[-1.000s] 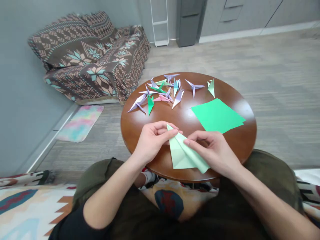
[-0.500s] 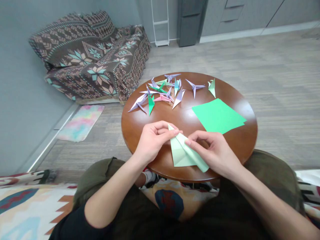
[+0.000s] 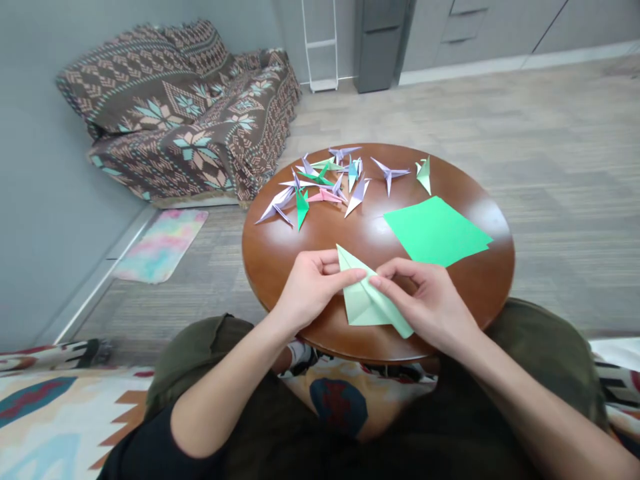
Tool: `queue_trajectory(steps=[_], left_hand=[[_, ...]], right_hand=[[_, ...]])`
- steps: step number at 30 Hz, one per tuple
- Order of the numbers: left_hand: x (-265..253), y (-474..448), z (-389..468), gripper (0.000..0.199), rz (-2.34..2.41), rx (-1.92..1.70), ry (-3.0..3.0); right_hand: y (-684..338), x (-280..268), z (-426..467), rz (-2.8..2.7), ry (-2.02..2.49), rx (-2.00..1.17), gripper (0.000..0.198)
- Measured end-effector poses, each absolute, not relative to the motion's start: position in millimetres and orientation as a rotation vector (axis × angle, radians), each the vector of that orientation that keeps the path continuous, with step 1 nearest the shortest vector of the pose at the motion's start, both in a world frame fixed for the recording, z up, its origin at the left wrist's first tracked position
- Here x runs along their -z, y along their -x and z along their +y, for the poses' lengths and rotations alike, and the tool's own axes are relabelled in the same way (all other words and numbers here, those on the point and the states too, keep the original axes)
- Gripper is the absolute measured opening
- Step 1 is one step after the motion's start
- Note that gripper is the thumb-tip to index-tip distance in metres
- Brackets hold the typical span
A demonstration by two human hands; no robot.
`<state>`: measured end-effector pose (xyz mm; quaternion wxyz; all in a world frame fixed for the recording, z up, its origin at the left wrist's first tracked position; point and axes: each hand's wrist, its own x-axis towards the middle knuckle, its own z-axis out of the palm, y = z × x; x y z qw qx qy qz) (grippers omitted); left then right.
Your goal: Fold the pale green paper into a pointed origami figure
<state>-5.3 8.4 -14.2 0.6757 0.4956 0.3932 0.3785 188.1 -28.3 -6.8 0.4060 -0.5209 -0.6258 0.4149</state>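
A pale green sheet of origami paper [image 3: 361, 308], partly folded to a point at its far end, is held between both hands over the near side of the round table. My left hand [image 3: 316, 283] pinches its left side, thumb on top and fingers beneath. Opposite it, my right hand [image 3: 425, 297] grips the folded right edge between thumb and fingers. Beyond my right hand lies a small stack of bright green square paper [image 3: 436, 230]. Several folded paper cranes [image 3: 324, 195] in purple, green, pink and blue crowd the far left of the table.
The brown round table [image 3: 280, 260] stands before my knees. A purple crane [image 3: 389, 175] and a light green crane [image 3: 424, 176] sit apart at its far side. Behind on the left is a sofa [image 3: 200, 127] under a patterned cover, with a pastel mat [image 3: 161, 245] on the floor.
My left thumb has slid down and right from near the paper's tip to its middle, leaving the tip uncovered. The paper's lower edge has risen slightly. My right hand has barely moved.
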Motion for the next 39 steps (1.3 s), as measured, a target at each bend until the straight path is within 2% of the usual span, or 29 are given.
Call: queue_trajectory(steps=[9,14,25,39], left_hand=[[15.7,2.4,7.3,0.024,0.952,-0.911,-1.112],[18.0,2.2,6.8,0.022,0.952,-0.985,-1.084],[16.9,-1.0,7.2,0.023,0.978,-1.013,-1.013],[1.4,6.1,17.1,0.029,1.076,-1.109,-0.891]], right_hand=[[-189.1,11.3,-26.9,-1.641,1.354,-0.998,0.019],[-189.3,10.0,-27.5,-1.556,1.348,-1.059,0.026],[-189.8,8.3,-28.4,-1.642,1.335,-1.038,0.027],[-191.7,5.6,-29.0,-1.656,1.314,-1.159,0.029]])
